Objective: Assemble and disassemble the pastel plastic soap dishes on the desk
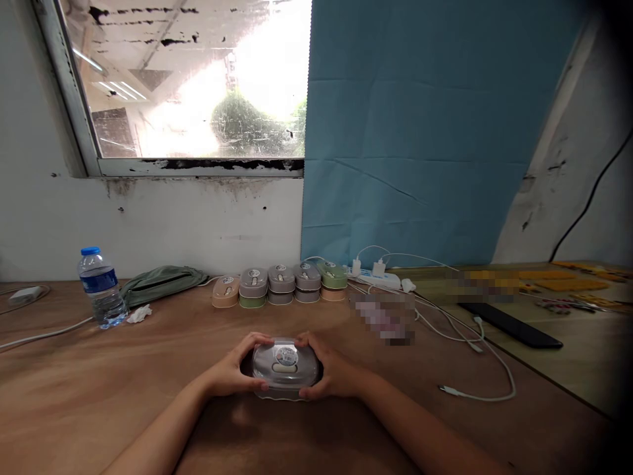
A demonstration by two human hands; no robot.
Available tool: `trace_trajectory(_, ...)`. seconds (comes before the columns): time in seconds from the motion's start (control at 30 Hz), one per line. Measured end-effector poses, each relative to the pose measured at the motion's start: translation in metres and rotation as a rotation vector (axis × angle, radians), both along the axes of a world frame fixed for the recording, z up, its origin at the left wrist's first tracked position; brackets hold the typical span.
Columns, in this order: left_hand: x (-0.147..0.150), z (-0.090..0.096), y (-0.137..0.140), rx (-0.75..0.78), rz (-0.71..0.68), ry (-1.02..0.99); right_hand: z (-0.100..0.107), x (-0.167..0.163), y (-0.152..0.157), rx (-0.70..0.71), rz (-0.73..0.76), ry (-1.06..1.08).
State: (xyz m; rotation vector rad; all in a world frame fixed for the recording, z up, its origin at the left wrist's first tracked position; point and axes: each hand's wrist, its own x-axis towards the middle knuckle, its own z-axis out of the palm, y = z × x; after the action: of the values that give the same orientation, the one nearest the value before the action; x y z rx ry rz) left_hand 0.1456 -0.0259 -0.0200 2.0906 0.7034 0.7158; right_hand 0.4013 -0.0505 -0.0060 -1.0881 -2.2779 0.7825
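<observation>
A grey oval lunch box (291, 377) with a clear, shiny cover and a round sticker on its lid sits in front of me at the middle of the table. My left hand (236, 371) grips its left end, thumb at the near side and fingers at the far side. Around the right end my right hand (330, 373) is closed in the same way. Behind it, similar boxes stand in a row: a peach one (226, 292), a grey one on green (253, 282), grey stacks (281, 280), and a green one on peach (333, 277).
At the left stand a water bottle (101, 290), a green pouch (165, 284) and a crumpled tissue (139, 314). A power strip (386, 280) lies at the back right, with white cables (489, 398) trailing across the table. Farther right is a black phone-like slab (514, 326).
</observation>
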Motion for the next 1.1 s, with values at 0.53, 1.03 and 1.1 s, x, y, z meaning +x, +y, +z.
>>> trace_trajectory(0.53,0.004,-0.003,-0.006,-0.003,0.041,-0.021,-0.001,-0.001,-0.002,0.003,-0.021,-0.025)
trace_trajectory(1.03,0.049,-0.013,-0.022,-0.472,0.545,-0.461,-0.019,-0.008,0.009,0.275,-0.450,0.299)
trace_trajectory(1.1,0.065,-0.009,-0.035,-0.669,0.336,-0.579,-0.019,-0.015,0.006,0.337,-0.497,0.338)
